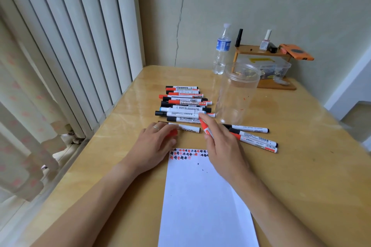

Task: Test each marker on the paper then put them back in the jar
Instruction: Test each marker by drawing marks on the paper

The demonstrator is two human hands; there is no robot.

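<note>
Paper point(202, 196) lies nearest, at the table's point(313, 176) near edge, with a band of red and black test marks across its far end and the rest blank. Right hand point(222, 144) pinches a red marker point(205, 127) in curled fingers, just beyond the paper's far edge; whether it is capped cannot be told. Left hand point(155, 142) rests on the table with fingers curled about a red cap point(172, 132), touching the end of a white-barrelled marker point(189, 128). A row of markers point(185, 104) lies toward the far left side; three more markers point(254, 137) lie to the right of the hands. Jar point(237, 94) stands upright and open beyond them, apparently empty.

Assessment: testing stage, one marker in hand, none returned. Next move calls for bringing the tip down onto blank paper below the existing marks, then recapping.
</note>
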